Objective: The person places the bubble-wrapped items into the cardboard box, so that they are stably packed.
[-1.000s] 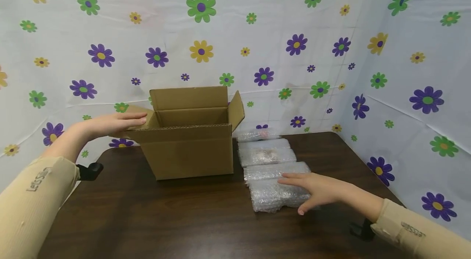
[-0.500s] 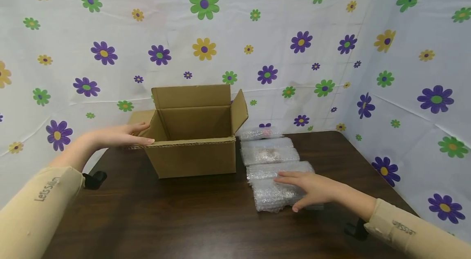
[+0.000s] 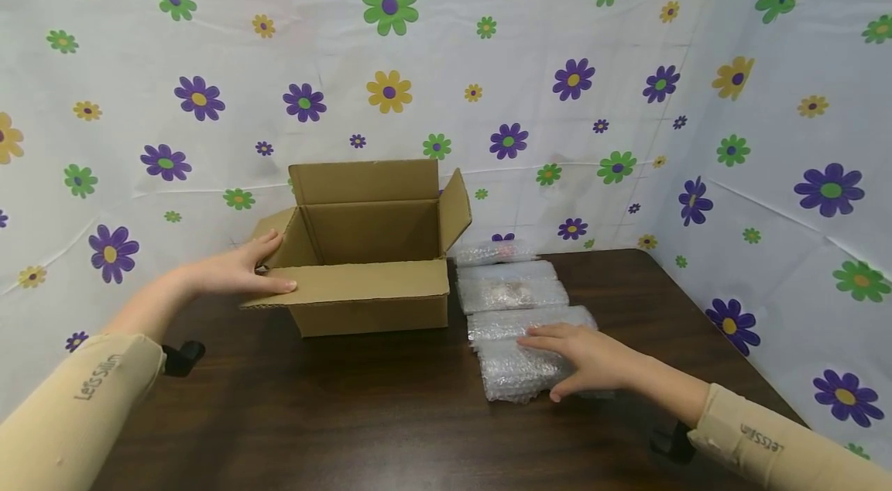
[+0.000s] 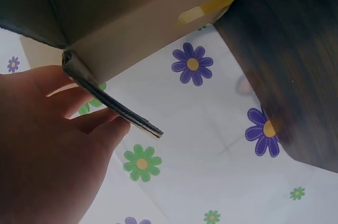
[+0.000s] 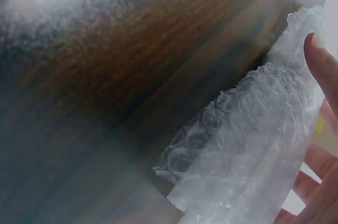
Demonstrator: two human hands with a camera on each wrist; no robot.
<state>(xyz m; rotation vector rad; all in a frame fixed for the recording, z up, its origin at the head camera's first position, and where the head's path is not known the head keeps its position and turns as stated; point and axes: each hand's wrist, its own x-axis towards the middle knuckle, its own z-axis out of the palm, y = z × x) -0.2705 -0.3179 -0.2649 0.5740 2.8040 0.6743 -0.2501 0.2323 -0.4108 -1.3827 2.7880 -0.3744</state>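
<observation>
A cardboard box (image 3: 369, 317) stands on the table with its top flaps spread. My left hand (image 3: 233, 270) is at the box's left front corner, thumb on the front flap (image 3: 362, 280), fingers reaching over the left side flap (image 3: 275, 221). In the left wrist view, the hand (image 4: 58, 139) lies along a flap seen edge-on. My right hand (image 3: 592, 359) is over the nearest bubble-wrapped package (image 3: 512, 375), fingers spread and thumb apart. The right wrist view shows bubble wrap (image 5: 237, 134) beside the thumb and fingers, which curl round nothing.
Several more bubble-wrapped packages lie in a column behind, such as a middle one (image 3: 519, 293) and a far one (image 3: 488, 252) near the wall. The brown wooden table (image 3: 390, 413) reaches back to a white flowered cloth (image 3: 418, 73) behind and on the right.
The box's front flap has swung outward and down toward me as my left hand pressed it, and the left hand lowered slightly. The right hand has shifted slightly left over the packages.
</observation>
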